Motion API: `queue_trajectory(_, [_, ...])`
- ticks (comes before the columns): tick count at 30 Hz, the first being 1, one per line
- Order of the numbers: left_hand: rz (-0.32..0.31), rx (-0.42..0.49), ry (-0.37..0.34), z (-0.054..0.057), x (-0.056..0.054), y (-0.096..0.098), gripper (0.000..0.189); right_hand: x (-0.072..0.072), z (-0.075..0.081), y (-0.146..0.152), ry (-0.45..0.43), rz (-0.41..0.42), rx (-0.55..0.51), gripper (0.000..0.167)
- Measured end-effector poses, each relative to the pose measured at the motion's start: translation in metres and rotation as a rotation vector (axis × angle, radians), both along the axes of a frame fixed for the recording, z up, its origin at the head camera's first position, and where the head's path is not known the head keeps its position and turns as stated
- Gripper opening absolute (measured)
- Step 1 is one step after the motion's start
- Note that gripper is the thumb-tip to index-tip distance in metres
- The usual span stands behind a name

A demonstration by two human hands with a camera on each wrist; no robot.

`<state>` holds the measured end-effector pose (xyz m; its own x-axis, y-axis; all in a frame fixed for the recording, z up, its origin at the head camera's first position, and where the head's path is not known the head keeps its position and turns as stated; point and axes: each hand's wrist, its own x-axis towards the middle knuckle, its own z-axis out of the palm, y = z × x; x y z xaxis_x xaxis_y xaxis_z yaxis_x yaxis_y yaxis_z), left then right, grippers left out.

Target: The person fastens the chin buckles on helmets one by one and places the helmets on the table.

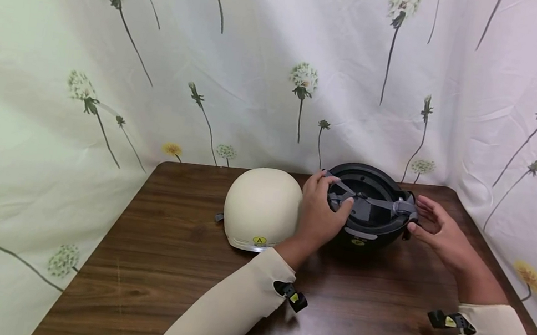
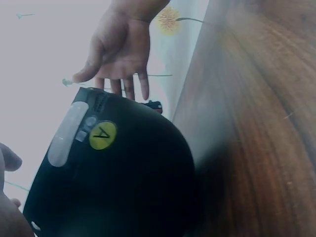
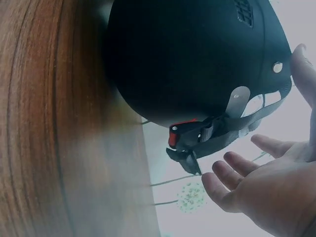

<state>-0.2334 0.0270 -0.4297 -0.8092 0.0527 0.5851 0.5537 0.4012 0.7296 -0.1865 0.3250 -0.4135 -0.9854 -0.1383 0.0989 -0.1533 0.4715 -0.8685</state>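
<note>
A black helmet (image 1: 374,241) lies upside down on the table, its padded inside and grey straps (image 1: 381,203) facing up. My left hand (image 1: 320,207) is at its left rim, thumb spread from bent fingers, overlapping the strap there. In the left wrist view only parts of the left thumb (image 2: 10,160) and a fingertip show. At the opposite side, my right hand (image 1: 443,234) has its thumb by the rim and its fingers extended beside the strap. The right wrist view shows a black buckle with a red part (image 3: 185,133) hanging near those fingers.
A cream helmet (image 1: 264,206) sits dome up just left of the black one, partly behind my left hand. The brown wooden table (image 1: 148,287) meets a white curtain (image 1: 259,77) with dandelion prints at the back and sides.
</note>
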Motion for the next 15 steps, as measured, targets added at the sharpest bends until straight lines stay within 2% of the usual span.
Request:
queue_trajectory(3, [-0.042, -0.040, -0.032, 0.026, 0.013, 0.001, 0.046, -0.002, -0.003, 0.002, -0.008, -0.002, -0.023, 0.083])
queue_trajectory(5, [-0.061, -0.075, -0.044, 0.040, 0.018, 0.004, 0.044, -0.002, -0.006, 0.004, -0.013, -0.005, -0.029, 0.083])
queue_trajectory(10, [-0.111, -0.138, -0.053, 0.055, 0.020, 0.012, 0.043, -0.002, -0.009, 0.005, -0.035, -0.011, -0.024, 0.083])
queue_trajectory(15, [-0.190, -0.186, -0.122, 0.063, 0.016, 0.021, 0.043, -0.003, -0.014, 0.010, -0.083, -0.001, -0.030, 0.085])
